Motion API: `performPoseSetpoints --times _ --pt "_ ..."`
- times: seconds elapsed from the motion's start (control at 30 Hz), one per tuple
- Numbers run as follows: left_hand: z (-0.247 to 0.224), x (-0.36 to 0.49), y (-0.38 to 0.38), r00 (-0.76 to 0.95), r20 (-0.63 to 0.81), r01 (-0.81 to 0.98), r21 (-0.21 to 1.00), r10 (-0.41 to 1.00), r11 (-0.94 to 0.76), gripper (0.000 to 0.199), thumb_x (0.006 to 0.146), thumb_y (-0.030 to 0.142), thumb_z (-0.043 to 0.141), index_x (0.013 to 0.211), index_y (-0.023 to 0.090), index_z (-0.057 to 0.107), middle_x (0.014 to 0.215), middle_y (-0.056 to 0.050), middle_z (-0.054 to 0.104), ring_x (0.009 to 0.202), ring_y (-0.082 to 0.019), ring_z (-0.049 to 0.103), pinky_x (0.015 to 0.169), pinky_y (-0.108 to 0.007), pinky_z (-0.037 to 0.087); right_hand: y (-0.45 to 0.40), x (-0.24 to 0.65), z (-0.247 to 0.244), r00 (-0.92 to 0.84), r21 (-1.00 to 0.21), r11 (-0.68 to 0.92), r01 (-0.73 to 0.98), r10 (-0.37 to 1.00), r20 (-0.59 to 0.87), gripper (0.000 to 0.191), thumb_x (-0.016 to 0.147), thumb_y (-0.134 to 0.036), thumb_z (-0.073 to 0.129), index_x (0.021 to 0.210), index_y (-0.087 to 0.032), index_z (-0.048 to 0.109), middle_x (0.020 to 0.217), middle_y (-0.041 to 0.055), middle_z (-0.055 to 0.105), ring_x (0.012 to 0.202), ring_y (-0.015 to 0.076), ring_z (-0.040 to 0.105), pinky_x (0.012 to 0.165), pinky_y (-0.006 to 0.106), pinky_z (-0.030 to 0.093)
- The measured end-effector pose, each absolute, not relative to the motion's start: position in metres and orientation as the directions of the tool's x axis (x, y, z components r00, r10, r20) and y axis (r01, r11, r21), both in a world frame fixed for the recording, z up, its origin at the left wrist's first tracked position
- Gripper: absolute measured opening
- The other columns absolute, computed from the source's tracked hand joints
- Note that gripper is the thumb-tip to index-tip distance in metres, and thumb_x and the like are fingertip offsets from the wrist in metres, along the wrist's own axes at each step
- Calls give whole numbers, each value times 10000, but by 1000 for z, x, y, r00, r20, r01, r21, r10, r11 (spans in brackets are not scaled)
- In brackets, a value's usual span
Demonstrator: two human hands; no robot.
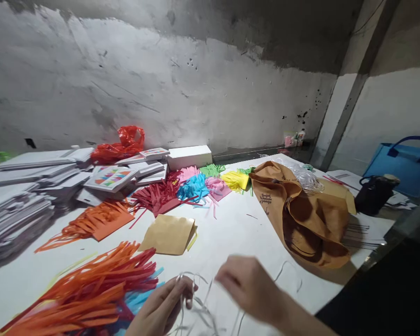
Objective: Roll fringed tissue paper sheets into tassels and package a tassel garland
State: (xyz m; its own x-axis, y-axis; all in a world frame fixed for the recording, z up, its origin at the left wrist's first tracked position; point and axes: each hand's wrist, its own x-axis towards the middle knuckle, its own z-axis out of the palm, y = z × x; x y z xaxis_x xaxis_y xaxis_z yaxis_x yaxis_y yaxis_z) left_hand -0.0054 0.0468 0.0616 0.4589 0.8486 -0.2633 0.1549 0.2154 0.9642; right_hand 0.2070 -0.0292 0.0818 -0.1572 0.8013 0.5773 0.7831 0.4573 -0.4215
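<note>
At the bottom middle, my left hand is closed, pinching loops of thin white string between thumb and fingers. Just to its right, my right hand is closed with fingertips together on another stretch of the same string; it is slightly blurred. Loose string hangs below and between both hands. Beside my left hand lies a large bundle of orange, red and blue paper fringe. A folded brown paper piece rests on the white table beyond the hands.
Fringed paper in orange, dark red, blue and yellow lies farther back. White box stacks stand left. On the right are a crumpled brown bag, a black pouch and a blue bag.
</note>
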Motion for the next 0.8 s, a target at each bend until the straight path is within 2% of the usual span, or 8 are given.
performPoseSetpoints --times 0.1,0.2,0.27,0.33,0.4,0.47,0.6,0.8 --pt "70 0 64 503 -146 214 976 852 40 634 757 788 634 809 161 715 632 4 561 476 -77 330 442 -192 204 19 261 113 26 -448 268 853 836 549 271 1035 -266 509 833 -159 654 790 22 685 760 136 657 731 269 520" --pt "81 11 83 565 81 275 920 821 -280 521 931 654 486 883 190 718 732 -38 643 627 -162 553 569 -238 434 65 315 136 182 -431 50 901 858 480 197 1026 -323 555 1019 -154 655 1027 44 688 958 180 663 877 384 540" --pt "85 17 94 624 203 366 777 755 -512 417 982 518 432 920 210 706 929 -84 702 834 -224 657 759 -304 513 87 343 137 231 -396 -72 915 900 369 257 996 -388 611 1111 -162 648 1115 52 670 984 199 661 877 410 555" --pt "86 19 105 666 207 498 591 716 -635 347 986 409 399 935 217 685 1068 -112 697 858 -245 689 779 -339 523 100 362 124 243 -344 -158 925 945 220 283 975 -397 645 1131 -162 651 1122 49 670 953 196 668 835 390 574" --pt "83 16 112 681 172 584 458 711 -670 314 982 353 384 914 221 662 1041 -106 694 767 -230 693 698 -320 514 106 372 103 264 -278 -228 933 959 98 272 972 -380 652 1146 -171 649 1150 57 665 976 196 665 851 399 574" --pt "78 12 116 697 145 600 418 702 -682 292 990 334 386 895 226 640 960 -82 699 745 -219 689 677 -298 496 109 377 79 285 -221 -272 937 958 30 271 976 -369 648 1163 -172 643 1184 72 656 1016 203 657 886 415 564" --pt "71 7 114 674 61 628 478 736 -614 311 1009 366 395 842 223 614 870 -60 711 785 -223 685 694 -292 471 114 378 43 259 -179 -262 948 965 -37 290 981 -382 640 1176 -168 641 1183 70 658 1001 201 664 872 402 568" --pt "61 6 103 646 -8 642 547 763 -538 327 1008 417 429 893 225 667 847 -42 718 760 -210 664 692 -285 449 134 378 26 255 -151 -266 952 963 -88 285 985 -382 633 1181 -174 639 1203 76 653 1039 209 655 905 424 559"
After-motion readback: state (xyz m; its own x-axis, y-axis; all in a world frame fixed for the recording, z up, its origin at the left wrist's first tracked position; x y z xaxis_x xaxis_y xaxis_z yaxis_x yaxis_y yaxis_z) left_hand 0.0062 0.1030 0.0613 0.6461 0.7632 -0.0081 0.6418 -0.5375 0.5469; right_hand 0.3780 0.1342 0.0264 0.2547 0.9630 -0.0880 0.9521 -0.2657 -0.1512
